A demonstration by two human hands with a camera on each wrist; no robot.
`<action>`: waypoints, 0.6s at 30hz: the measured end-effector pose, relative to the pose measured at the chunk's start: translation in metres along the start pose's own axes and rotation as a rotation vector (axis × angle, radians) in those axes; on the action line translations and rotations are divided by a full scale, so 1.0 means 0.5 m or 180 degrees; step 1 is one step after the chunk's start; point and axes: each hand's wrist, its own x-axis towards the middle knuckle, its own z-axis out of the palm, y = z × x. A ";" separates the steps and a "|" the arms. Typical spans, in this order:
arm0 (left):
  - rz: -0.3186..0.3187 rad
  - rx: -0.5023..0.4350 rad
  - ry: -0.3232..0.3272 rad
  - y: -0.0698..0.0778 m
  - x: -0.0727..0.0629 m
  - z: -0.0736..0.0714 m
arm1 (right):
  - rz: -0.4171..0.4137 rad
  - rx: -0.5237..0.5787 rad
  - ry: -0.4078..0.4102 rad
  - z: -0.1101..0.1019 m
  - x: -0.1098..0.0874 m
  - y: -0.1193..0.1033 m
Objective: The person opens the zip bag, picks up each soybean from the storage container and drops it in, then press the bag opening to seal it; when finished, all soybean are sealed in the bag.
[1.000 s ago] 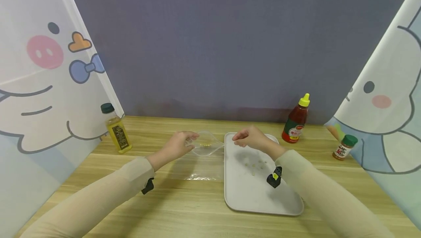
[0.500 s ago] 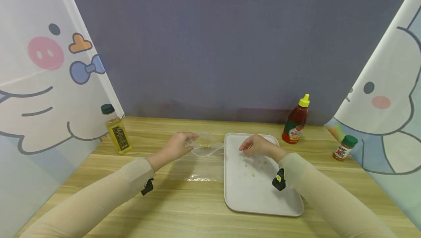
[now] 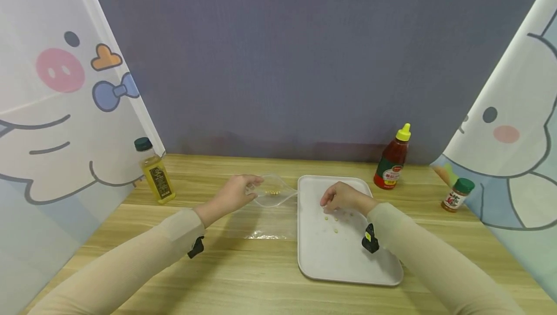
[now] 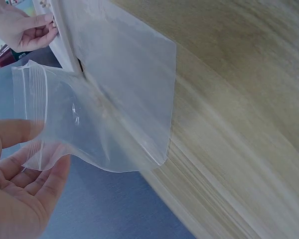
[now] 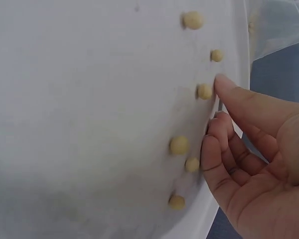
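Observation:
My left hand [image 3: 232, 194] grips the rim of a clear zip-lock bag [image 4: 92, 119], thumb on one side and fingers on the other. The bag's mouth gapes, and several yellowish soybeans [image 3: 272, 193] show through it in the head view. Over a pale rectangular tray [image 3: 348, 262], my right hand [image 3: 345, 196] is lowered with thumb and fingers a little apart. In the right wrist view its thumb tip is right beside a soybean [image 5: 205, 91]; I see none clearly held. Several more soybeans [image 5: 179, 145] lie scattered on the tray near the fingertips.
An oil bottle [image 3: 157, 175] stands at the table's left. To the right of the tray are a red sauce bottle [image 3: 390, 160] with a yellow cap and a small green-lidded spice jar [image 3: 457, 195]. A grey-blue panel [image 3: 278, 64] closes off the back.
My right hand has come down from above the tray's upper left to the soybeans, shifting slightly right. My left hand and the bag stay in place.

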 end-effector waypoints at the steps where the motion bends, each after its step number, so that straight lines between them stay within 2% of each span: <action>1: 0.0000 -0.0010 0.0003 0.001 0.000 0.000 | -0.0017 -0.0005 0.0010 0.000 0.000 0.001; 9: -0.0019 -0.0011 0.0010 -0.002 -0.006 0.004 | -0.0242 -0.0132 -0.0086 0.001 -0.001 0.005; 18: 0.0008 -0.0022 0.0007 -0.003 0.000 0.005 | -0.0094 -0.0073 0.0072 -0.022 -0.001 -0.013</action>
